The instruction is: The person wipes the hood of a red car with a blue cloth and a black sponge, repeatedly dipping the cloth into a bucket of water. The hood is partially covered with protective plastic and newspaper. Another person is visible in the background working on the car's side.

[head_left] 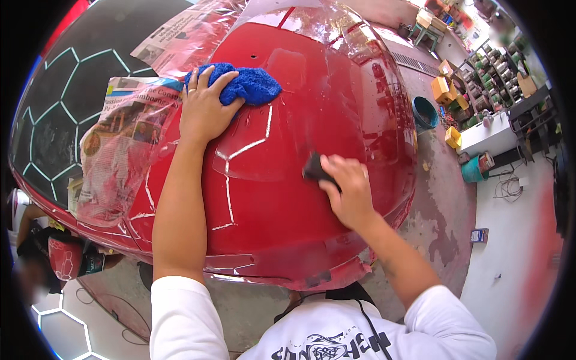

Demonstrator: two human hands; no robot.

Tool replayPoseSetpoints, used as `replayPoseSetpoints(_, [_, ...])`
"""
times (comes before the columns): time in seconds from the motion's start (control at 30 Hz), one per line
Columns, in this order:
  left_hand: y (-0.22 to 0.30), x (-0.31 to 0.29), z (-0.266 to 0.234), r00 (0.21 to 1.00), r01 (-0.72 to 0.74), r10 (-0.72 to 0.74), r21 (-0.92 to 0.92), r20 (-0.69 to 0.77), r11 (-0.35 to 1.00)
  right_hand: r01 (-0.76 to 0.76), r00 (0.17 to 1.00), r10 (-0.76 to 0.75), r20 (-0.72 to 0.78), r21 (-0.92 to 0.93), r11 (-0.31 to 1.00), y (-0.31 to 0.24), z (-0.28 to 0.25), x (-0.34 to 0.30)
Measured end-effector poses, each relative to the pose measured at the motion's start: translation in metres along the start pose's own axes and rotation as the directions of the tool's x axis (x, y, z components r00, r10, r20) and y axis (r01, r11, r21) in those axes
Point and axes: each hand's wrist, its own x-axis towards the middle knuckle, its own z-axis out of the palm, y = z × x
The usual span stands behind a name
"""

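Observation:
In front of me is the curved red panel (282, 207) of a car, glossy and wet-looking in places, with reflections of white light tubes on it. My left hand (207, 111) lies on a bunched blue cloth (257, 87), its fingers curled over the cloth against the panel's left part. Nearer and to the right, my right hand (351, 189) grips a small dark block (314, 168), like a sanding block, flat on the red paint. The block's underside is hidden.
Newspaper (129, 135) and clear plastic cover the car's left side beside the dark glass (54, 120). At the lower left is another person (39, 246), by a red glossy part. To the right stand a dark bucket (425, 113), a teal bucket (473, 170) and shelves of cans (495, 78).

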Motion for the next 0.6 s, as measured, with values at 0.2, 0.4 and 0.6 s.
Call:
replayPoseSetpoints(0.2, [0.028, 0.007, 0.001, 0.999, 0.027, -0.026, -0.03, 0.034, 0.999, -0.024, 0.998, 0.021, -0.059, -0.048, 0.999, 0.04, -0.004, 0.061])
replayPoseSetpoints(0.4, [0.022, 0.002, 0.001, 0.999, -0.038, 0.034, -0.157, -0.029, 0.987, -0.065, 0.985, 0.05, -0.165, -0.087, 0.994, 0.052, 0.02, 0.091])
replayPoseSetpoints(0.6, [0.036, 0.008, -0.005, 0.997, 0.017, -0.018, 0.019, 0.074, 1.0, -0.057, 0.998, 0.056, 0.017, 0.017, 0.998, 0.037, -0.074, -0.039])
